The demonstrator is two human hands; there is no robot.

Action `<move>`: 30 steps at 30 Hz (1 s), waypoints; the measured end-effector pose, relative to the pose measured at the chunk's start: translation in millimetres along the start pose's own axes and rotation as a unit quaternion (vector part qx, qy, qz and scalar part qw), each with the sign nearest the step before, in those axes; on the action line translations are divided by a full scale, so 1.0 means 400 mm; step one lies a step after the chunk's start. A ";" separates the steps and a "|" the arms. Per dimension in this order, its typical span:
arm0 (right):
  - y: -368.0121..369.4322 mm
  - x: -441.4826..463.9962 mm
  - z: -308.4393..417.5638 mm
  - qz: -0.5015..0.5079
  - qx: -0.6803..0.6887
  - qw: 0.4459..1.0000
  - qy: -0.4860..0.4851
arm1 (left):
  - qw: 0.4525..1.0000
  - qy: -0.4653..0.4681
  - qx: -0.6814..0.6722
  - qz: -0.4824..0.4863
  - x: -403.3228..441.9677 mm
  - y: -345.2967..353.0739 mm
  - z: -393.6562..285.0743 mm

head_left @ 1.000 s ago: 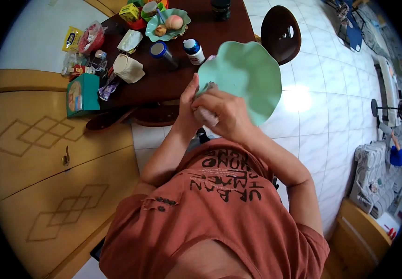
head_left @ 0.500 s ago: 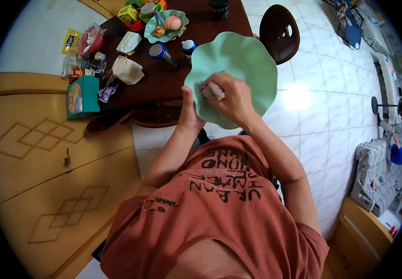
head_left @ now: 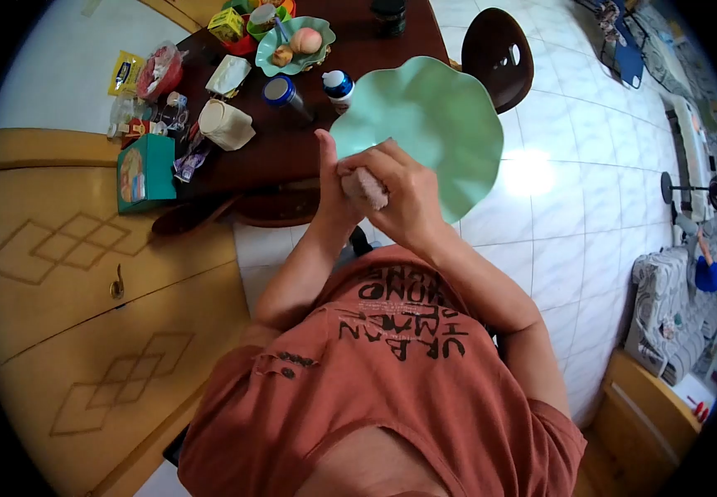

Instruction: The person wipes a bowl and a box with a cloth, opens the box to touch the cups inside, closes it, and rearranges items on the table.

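Hands (head_left: 412, 186), 2, hold 1 green dish (head_left: 435, 124) and apparently 1 pinkish cloth (head_left: 368, 190).

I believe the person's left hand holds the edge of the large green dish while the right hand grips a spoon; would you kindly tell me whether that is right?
Not quite: in the head view, the right hand grips a crumpled cloth, not a spoon. The left hand does hold the edge of the large green dish.
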State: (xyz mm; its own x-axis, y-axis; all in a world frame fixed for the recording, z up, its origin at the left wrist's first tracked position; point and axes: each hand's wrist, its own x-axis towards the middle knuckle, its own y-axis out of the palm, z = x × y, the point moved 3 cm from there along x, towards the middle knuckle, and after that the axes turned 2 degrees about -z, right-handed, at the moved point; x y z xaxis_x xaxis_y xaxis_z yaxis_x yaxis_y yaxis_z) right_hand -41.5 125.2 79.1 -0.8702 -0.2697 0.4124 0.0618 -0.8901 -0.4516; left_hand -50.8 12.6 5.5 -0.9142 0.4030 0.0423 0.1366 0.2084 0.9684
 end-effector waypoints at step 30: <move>0.014 -0.008 -0.080 0.078 -0.119 0.990 0.003 | 0.951 0.097 0.209 -0.204 -0.026 0.031 -0.018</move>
State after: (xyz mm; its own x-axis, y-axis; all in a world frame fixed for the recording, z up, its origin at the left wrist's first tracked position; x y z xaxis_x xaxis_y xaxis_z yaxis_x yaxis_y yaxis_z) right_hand -54.1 133.0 49.9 -0.8622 -0.3940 0.3183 0.0795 -0.7258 -0.6833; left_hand -42.3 4.7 18.7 -0.9713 0.0485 -0.2328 -0.1425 0.6651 0.7330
